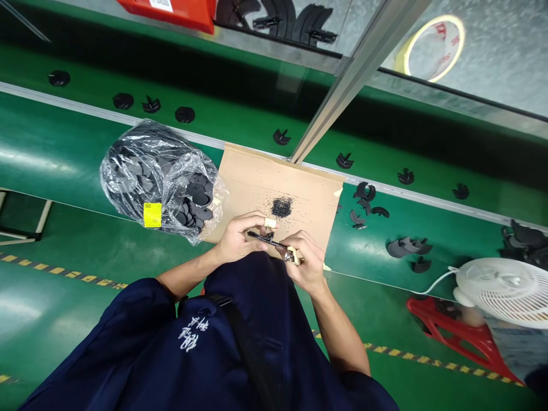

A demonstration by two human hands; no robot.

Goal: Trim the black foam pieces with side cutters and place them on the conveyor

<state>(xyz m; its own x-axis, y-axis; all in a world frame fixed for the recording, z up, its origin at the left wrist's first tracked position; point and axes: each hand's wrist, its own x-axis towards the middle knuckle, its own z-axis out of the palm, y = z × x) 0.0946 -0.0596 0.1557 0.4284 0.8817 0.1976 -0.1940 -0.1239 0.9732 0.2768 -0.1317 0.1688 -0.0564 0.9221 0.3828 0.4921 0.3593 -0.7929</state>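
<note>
My left hand (240,238) is closed around a thin black plastic part (269,240), held just above the near edge of a brown cardboard sheet (244,165). A pale wrap covers one of its fingers. My right hand (307,260) is closed at the part's right end, also with pale wrapping on its fingers. Something small and shiny (289,256) shows between these fingers; its kind is not clear. Beyond both hands, a pile of tiny black pieces (281,207) lies on the cardboard.
Left of the cardboard lies a clear plastic bag (137,137) of black flat parts with a yellow label. Black parts (281,137) sit spaced along the green strip behind. A metal post (342,85) rises beyond the cardboard. Loose parts (409,246) and a white fan (505,288) are right.
</note>
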